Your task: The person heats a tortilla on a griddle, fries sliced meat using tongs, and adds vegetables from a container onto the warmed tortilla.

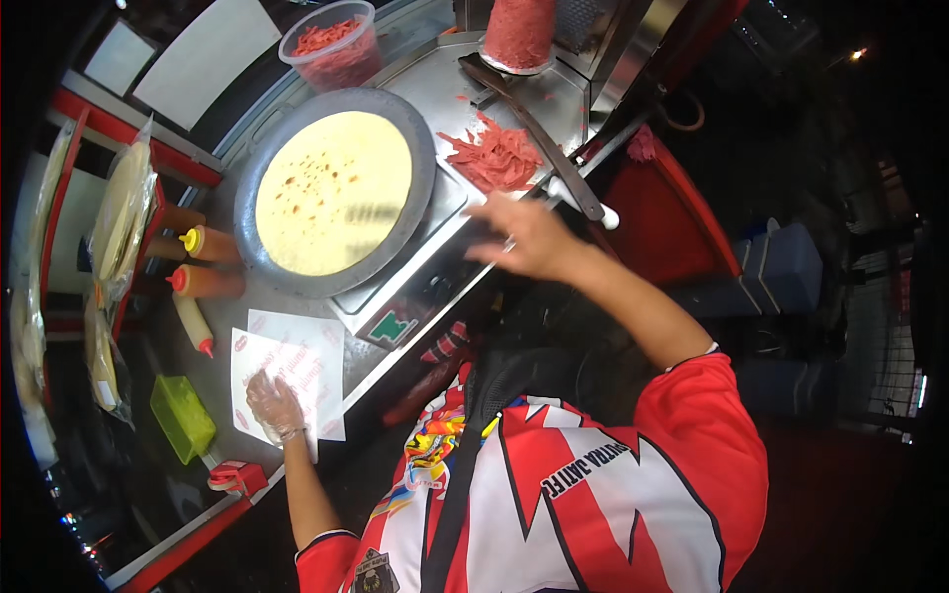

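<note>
My left hand point(274, 404), in a clear plastic glove, rests on sheets of printed wrapping paper point(326, 341) on the counter; whether its fingers grip a sheet is unclear. My bare right hand point(519, 233) hovers at the front edge of the stove point(400, 296), fingers spread and holding nothing. A round flatbread point(334, 193) with brown spots lies flat on the dark round griddle point(248, 244). Beyond my right hand, a pile of shaved red meat point(497, 156) sits on the metal tray, beside a long dark blade point(541, 133) and a white handle point(609, 216).
A vertical red meat cone point(519, 33) and a tub of red shavings point(334, 52) stand at the back. Squeeze bottles point(211, 282), a green plastic box point(182, 419) and a red tape dispenser point(241, 476) are at left. Bagged flatbreads point(122, 215) stand on the rack.
</note>
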`<state>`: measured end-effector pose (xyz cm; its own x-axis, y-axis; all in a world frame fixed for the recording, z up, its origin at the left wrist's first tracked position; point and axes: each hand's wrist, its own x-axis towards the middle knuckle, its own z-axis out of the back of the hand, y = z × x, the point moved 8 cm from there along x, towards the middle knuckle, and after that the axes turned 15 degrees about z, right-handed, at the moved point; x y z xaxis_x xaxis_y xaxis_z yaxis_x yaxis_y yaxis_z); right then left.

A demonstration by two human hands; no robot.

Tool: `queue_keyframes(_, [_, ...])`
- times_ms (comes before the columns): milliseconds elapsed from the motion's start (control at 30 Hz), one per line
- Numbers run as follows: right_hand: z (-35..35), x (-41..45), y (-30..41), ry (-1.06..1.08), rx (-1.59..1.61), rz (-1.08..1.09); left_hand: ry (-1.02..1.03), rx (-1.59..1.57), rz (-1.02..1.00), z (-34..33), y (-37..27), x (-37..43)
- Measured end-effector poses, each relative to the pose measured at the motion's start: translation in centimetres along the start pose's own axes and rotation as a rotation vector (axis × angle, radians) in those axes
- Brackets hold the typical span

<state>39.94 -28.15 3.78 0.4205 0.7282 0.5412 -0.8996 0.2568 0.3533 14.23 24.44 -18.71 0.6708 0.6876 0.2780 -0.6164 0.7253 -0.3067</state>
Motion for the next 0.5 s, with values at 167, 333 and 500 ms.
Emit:
queue_keyframes(167, [-8.2, -1.8, 1.1, 0.161, 0.156, 0.343, -0.013, 0.072, -0.042, 0.0, -0.1, 0.0])
queue_keyframes(333, [-9.7, -1.9, 1.7, 0.101, 0.085, 0.543, 0.026, 0.13, -0.027, -0.2, 0.1, 0.0])
queue_keyframes(500, [-9.7, -2.6, 1.2, 0.072, 0.101, 0.503, 0.024, 0.158, -0.071, -0.4, -0.6, 0.3])
